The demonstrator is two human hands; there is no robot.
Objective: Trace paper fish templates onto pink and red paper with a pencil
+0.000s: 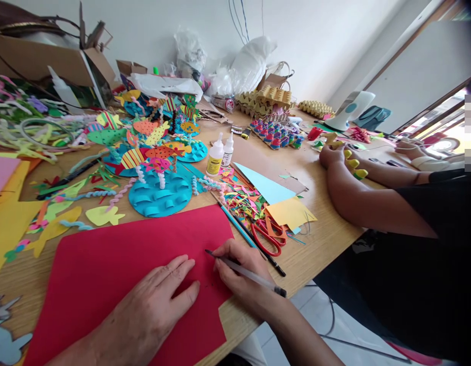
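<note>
A large sheet of red paper (105,274) lies on the table in front of me, a corner notched out at its lower right. My left hand (155,300) rests flat on it with the fingers stretched out. In my right hand (245,274) a pen (250,276) with a clear barrel is pinched, its dark tip at the paper's surface. A few small dark marks show on the red paper below the tip. Just beyond the sheet stands a blue paper disc (159,195) with raised strips, bearing paper fish (159,163) on curled pipe cleaners.
Red-handled scissors (266,238), pencils (239,226) and paper scraps (245,198) lie right of the sheet. Two glue bottles (215,156) stand behind. At right, a co-worker's arms (357,188) reach over the table, holding a yellow piece (351,163). Egg cartons (265,104) are stacked at the back.
</note>
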